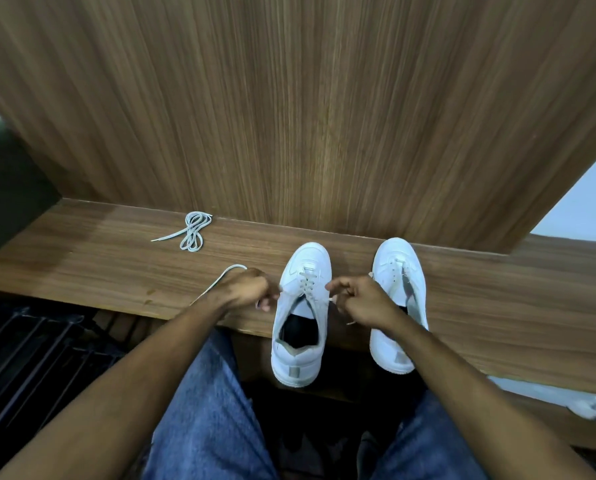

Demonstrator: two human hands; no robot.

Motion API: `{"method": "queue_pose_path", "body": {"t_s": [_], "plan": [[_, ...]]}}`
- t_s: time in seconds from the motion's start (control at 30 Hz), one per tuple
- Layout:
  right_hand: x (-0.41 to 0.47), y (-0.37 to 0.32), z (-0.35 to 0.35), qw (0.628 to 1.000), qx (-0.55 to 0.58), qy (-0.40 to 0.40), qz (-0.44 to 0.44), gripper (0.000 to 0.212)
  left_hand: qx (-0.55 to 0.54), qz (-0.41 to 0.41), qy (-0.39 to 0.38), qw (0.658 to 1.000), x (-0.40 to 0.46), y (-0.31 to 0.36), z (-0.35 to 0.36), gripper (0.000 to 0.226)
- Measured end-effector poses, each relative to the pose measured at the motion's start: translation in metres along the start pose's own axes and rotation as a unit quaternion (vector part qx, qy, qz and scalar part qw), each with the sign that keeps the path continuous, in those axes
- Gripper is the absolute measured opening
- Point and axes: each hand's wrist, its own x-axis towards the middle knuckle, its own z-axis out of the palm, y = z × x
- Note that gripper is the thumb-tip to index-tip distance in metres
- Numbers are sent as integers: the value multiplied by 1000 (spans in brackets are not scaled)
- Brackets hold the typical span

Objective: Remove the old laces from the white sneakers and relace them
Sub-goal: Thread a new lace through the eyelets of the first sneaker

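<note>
Left hand [246, 289] and right hand [360, 299] are each pinching a lace end at the left shoe [301, 317], sitting at 6 o'clock on the surface [116, 268]. Risk: uneven pulling leaving mismatched ends, or dragging the shoe off the edge. Spare lace [192, 232] lying at 10 o'clock.

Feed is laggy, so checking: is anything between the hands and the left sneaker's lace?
Nothing visible. The left hand and right hand already pinch the lace ends on either side of the left sneaker. The spare lace lies well aside.
</note>
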Motion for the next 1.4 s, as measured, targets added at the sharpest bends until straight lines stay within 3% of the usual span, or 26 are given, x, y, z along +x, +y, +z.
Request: {"method": "queue_pose_path", "body": {"t_s": [0.07,0.17,0.3,0.43,0.5,0.6,0.7,0.77,0.93,1.17,1.4], "plan": [[-1,-17,-16,990,138,-13,-7,27,-136,-18,-26,990,-3,21,-5,25],[-3,-54,-40,971,226,7,-80,23,-231,3,-47,972,-8,63,-12,27],[2,-93,-62,939,311,77,-124,21,-180,21,-72,981,-23,114,-10,39],[17,-94,-67,924,342,155,-74,13,-134,45,-74,987,-34,144,-13,56],[24,-81,-56,942,314,123,-12,19,-135,72,-55,987,-38,154,-19,56],[26,-66,-44,968,240,-10,71,35,-111,129,-28,985,-46,171,-26,53],[24,-67,-44,962,200,-159,92,65,-72,164,-5,984,-50,181,-31,49],[22,-73,-49,956,190,-201,100,64,-60,180,-3,982,-51,184,-33,47],[22,-88,-68,952,230,-152,133,31,-60,233,-22,970,-56,182,-38,44],[30,-76,-87,927,318,-136,147,22,-146,255,32,955,-56,177,-49,36],[24,-89,-79,851,505,-83,116,20,-343,229,38,910,-54,177,-55,10]]}}
